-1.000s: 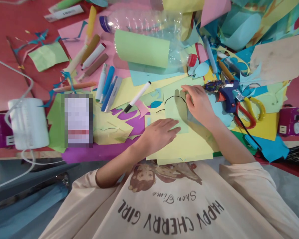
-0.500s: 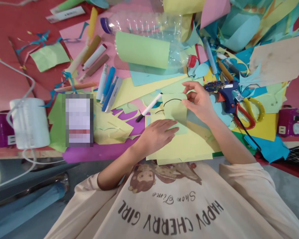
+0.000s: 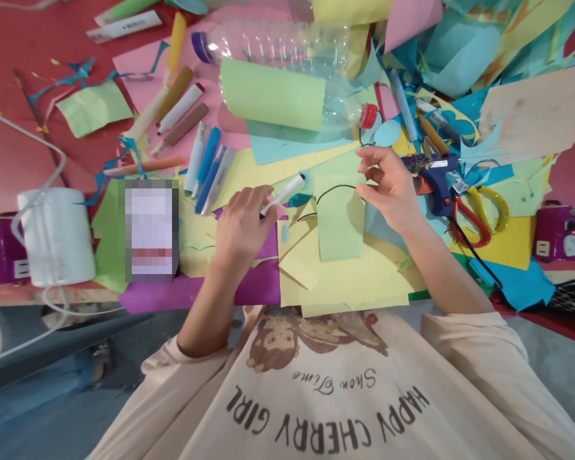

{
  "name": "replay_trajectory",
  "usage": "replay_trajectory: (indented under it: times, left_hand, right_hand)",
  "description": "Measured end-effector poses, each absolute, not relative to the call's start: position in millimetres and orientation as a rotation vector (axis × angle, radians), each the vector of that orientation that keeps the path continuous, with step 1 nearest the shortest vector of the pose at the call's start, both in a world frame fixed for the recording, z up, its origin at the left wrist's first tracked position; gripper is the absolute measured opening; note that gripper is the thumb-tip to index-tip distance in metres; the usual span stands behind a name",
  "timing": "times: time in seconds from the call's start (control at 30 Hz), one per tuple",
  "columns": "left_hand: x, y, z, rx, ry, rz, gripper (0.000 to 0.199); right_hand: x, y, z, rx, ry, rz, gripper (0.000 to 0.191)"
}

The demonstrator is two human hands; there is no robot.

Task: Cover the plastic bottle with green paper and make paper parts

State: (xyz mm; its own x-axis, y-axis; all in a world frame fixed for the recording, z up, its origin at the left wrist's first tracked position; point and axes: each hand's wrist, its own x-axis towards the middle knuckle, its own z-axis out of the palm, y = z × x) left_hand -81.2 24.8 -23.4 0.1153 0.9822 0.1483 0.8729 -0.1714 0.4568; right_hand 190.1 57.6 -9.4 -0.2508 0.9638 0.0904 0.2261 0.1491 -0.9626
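Observation:
My left hand (image 3: pixel 246 220) is closed on the lower, dark end of a white marker (image 3: pixel 288 191), whose black tip points up and to the right. My right hand (image 3: pixel 387 185) has its fingers apart and curved, with nothing held between them, beside the upper right edge of a light green paper (image 3: pixel 340 223). A curved black line runs across that paper. Beneath it lies yellow paper (image 3: pixel 359 287), with a small pale yellow strip (image 3: pixel 294 268) on its left part.
A clear bottle wrapped in green paper (image 3: pixel 273 94) lies beyond my hands. To the right are a blue glue gun (image 3: pixel 441 182) and scissors (image 3: pixel 493 211). Several markers (image 3: pixel 206 163), a blurred-out box (image 3: pixel 151 230) and a white device (image 3: pixel 57 236) are on the left.
My left hand has moved left off the papers and taken hold of the white marker, whose upper end is slightly higher. The green paper is more exposed. My right hand has shifted slightly right and up.

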Motion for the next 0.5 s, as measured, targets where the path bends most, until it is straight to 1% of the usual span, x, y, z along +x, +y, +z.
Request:
replay_trajectory:
  times: [0.17, 0.23, 0.3, 0.33, 0.37, 0.4, 0.43, 0.5]
  left_hand:
    - [-101, 35, -15, 2.045, 2.008, 0.67, 0.024]
    - [-105, 39, -8, 2.011, 2.006, 0.746, 0.023]
    - [-99, 41, -2, 1.914, 1.809, 0.896, 0.022]
    - [-92, 41, -1, 1.838, 1.658, 0.996, 0.027]
    - [-84, 40, 0, 1.713, 1.476, 1.016, 0.032]
    - [-75, 39, 0, 1.599, 1.306, 1.011, 0.037]
    - [-65, 37, 0, 1.536, 1.213, 0.911, 0.04]
    - [-50, 35, -3, 1.565, 1.205, 0.753, 0.05]
  right_hand:
    - [194, 62, -16, -1.166, -1.675, 1.065, 0.038]
    - [196, 64, -17, -1.18, -1.678, 1.026, 0.038]
    - [197, 65, -17, -1.201, -1.674, 0.97, 0.037]
    - [198, 66, -17, -1.213, -1.669, 0.941, 0.037]
    - [198, 66, -16, -1.225, -1.66, 0.914, 0.036]
    - [198, 67, -16, -1.231, -1.646, 0.894, 0.036]
    - [198, 67, -16, -1.229, -1.628, 0.885, 0.036]
    - [198, 68, -15, -1.193, -1.576, 0.897, 0.036]
